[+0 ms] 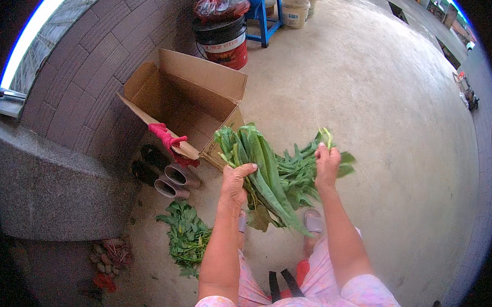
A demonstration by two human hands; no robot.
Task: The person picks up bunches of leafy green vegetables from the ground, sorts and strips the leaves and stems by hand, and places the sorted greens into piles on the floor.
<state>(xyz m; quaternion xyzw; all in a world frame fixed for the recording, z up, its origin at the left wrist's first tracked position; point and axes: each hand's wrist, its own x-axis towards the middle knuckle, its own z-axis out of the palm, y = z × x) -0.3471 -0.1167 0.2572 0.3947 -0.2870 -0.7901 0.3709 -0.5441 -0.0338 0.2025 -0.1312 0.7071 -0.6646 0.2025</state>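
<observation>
My left hand [235,182] grips a bunch of long green leafy vegetables [267,165], its thumb lying across the leaves. To the right, my right hand [328,166] pinches a smaller leafy sprig by its pale stem [327,137], with the leaves hanging beside the fingers. Between and behind the hands lies a heap of narrow green leaves [296,178] on the concrete floor, partly covered by the bunch. Another pile of cut greens [187,234] rests on the floor left of my left forearm.
An open cardboard box [203,79] stands ahead, a red cloth [167,136] over its near flap. Rubber boots [175,181] stand beside it, near a stone block [62,182]. Farther back are a paint bucket [225,51], a blue stand [263,25] and pale buckets [296,13].
</observation>
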